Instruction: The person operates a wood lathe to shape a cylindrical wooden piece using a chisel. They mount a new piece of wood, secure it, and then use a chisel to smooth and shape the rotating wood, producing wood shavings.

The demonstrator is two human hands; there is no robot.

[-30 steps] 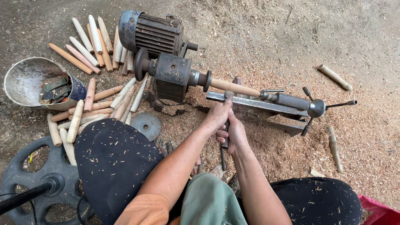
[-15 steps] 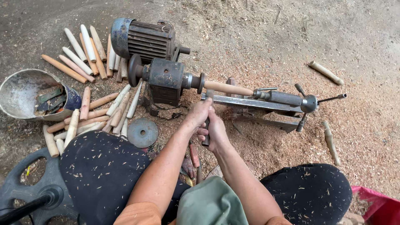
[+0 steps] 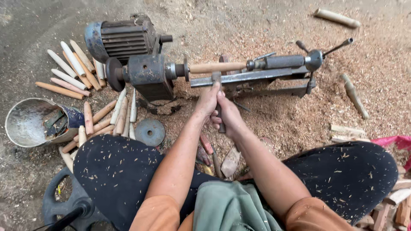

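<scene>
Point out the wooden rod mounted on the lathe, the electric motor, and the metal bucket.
wooden rod (image 3: 216, 67), head view, middle of the pale shaft.
electric motor (image 3: 122, 37), head view, ribbed housing.
metal bucket (image 3: 17, 128), head view, left inner wall.

Both my hands are wrapped on the chisel (image 3: 219, 112), left hand (image 3: 208, 100) up front, right hand (image 3: 229, 117) just behind on the handle, its tip against the wooden spindle (image 3: 217, 67) held in the small lathe (image 3: 222, 70) at frame centre. The motor (image 3: 122, 38) sits upper left, turned pegs (image 3: 70, 72) beside it, metal bucket (image 3: 30, 122) far left, sawdust (image 3: 278, 115) everywhere on the ground.
</scene>
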